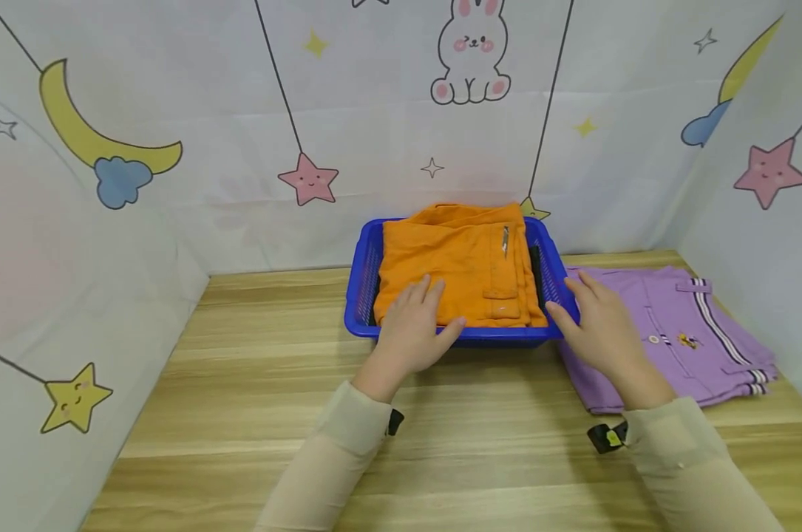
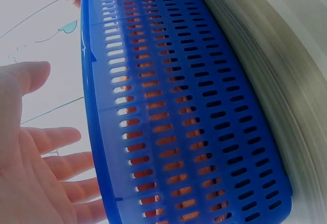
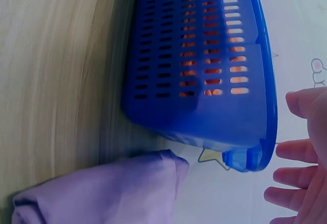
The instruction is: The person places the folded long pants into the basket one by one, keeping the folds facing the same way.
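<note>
A folded orange garment (image 1: 454,258), which looks like trousers, lies in a blue slotted plastic basket (image 1: 357,295). My left hand (image 1: 414,325) is over the basket's front rim at the left, fingers reaching across the orange cloth. Over the front right corner is my right hand (image 1: 596,321), fingers spread, next to the rim. Both wrist views show relaxed, spread fingers beside the basket wall (image 2: 153,91), with nothing gripped. To the right, a folded purple garment (image 1: 667,332) with striped trim lies flat on the table, partly behind my right hand.
The basket stands on a wood-grain table (image 1: 274,369) close to the back. A white cloth backdrop (image 1: 228,207) with cartoon stars, moons and a rabbit encloses the back and both sides. Something dark (image 1: 537,273) shows inside the basket beside the orange garment.
</note>
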`<state>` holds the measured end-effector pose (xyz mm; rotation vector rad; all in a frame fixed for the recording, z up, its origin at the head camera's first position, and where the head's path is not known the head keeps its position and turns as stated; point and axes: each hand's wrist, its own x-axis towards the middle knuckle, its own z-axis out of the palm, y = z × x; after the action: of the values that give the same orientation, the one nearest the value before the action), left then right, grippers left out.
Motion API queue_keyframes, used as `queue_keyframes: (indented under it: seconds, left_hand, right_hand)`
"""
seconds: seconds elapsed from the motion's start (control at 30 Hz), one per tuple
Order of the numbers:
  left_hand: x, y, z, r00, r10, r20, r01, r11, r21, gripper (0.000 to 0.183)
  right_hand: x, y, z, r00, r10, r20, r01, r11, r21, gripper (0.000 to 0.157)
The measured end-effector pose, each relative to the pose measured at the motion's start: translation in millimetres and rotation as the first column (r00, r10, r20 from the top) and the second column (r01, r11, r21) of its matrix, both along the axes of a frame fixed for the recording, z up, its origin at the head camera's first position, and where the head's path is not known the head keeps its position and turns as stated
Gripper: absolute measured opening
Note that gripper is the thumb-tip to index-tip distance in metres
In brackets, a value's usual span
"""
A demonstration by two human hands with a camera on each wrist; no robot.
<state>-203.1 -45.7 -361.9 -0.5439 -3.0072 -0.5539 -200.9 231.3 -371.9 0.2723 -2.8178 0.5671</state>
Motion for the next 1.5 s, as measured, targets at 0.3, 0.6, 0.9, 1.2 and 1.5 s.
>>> queue_keyframes:
  seconds: [0.3, 0.6, 0.9, 1.2, 1.5]
  left_hand:
    - [3.0, 4.2, 0.0, 1.0, -0.015, 0.008, 0.015, 1.0, -0.013, 0.072]
    - [7.3, 6.0, 2.5, 1.0, -0.026, 0.002, 0.026, 0.999, -0.027, 0.07]
    - [10.9, 12.4, 2.6, 0.999, -0.033, -0.013, 0.032, 0.998, -0.047, 0.071]
    - [12.0, 20.8, -1.4, 0.998, -0.056, -0.027, 0.054, 0.997, -0.056, 0.071]
    - [13.8, 24.6, -2.2, 0.998, -0.064, -0.013, 0.064, 0.997, -0.048, 0.071]
  right_hand:
    - [2.6, 9.0, -0.3, 0.999, -0.028, 0.022, 0.028, 1.0, -0.01, 0.064]
    - [4.0, 17.3, -1.8, 0.999, -0.044, 0.011, 0.044, 0.999, -0.002, 0.065]
    - [6.1, 23.2, -3.5, 0.998, -0.064, 0.028, 0.063, 0.998, 0.014, 0.066]
    - [7.7, 31.0, -3.4, 0.997, -0.066, 0.031, 0.066, 0.998, 0.023, 0.067]
    - [9.1, 37.6, -2.8, 0.996, -0.083, 0.041, 0.083, 0.996, 0.014, 0.068]
